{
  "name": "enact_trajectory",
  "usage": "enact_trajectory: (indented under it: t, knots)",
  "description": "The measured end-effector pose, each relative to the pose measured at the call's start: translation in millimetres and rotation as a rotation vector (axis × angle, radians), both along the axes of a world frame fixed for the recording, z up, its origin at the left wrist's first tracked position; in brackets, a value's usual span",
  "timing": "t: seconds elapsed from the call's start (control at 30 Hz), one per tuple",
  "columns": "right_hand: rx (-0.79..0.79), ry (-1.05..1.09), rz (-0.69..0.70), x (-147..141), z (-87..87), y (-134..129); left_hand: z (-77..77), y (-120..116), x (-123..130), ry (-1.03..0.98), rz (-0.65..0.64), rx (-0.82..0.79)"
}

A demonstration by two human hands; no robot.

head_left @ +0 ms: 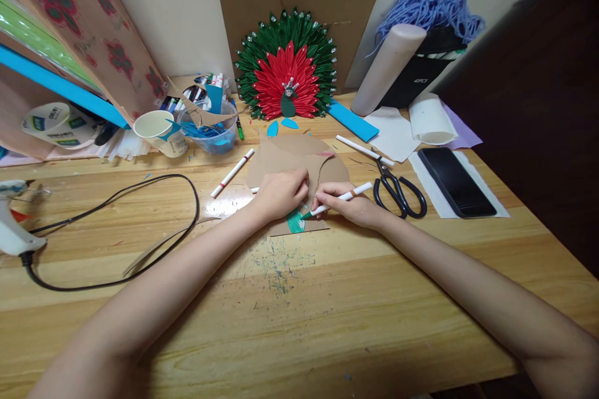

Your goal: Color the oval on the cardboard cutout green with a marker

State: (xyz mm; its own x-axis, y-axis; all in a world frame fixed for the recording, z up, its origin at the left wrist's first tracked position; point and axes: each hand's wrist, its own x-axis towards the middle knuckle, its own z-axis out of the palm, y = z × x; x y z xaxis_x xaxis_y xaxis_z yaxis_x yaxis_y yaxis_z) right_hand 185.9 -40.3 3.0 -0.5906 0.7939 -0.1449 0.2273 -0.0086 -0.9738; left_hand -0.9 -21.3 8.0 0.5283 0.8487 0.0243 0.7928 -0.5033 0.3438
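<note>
A brown cardboard piece (281, 156) lies on the wooden table, with a green coloured patch (296, 222) near its front edge. My right hand (344, 202) is closed round a white marker (358, 191) with a brown band, its green tip at the patch. Just left of it, my left hand (283, 193) rests on the cardboard with curled fingers; whether it holds anything small is hidden. A white marker with a red band (233, 173) lies to the left, and another white marker (358, 148) lies behind my right hand.
Black-handled scissors (400, 193) and a phone (461, 184) lie at right. A glue gun (19, 224) with a looping black cord is at left. Behind stand a paper cup (161, 134), a plastic tub (210, 134) and a red-green peacock craft (287, 65).
</note>
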Motion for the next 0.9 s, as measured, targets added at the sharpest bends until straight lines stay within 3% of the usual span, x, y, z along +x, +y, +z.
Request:
enact_trajectory:
  t: [0.9]
  knots:
    - [0.047, -0.007, 0.022, 2.1, -3.7, 0.3, -2.4, 0.7, -0.5, -0.011, 0.001, 0.008]
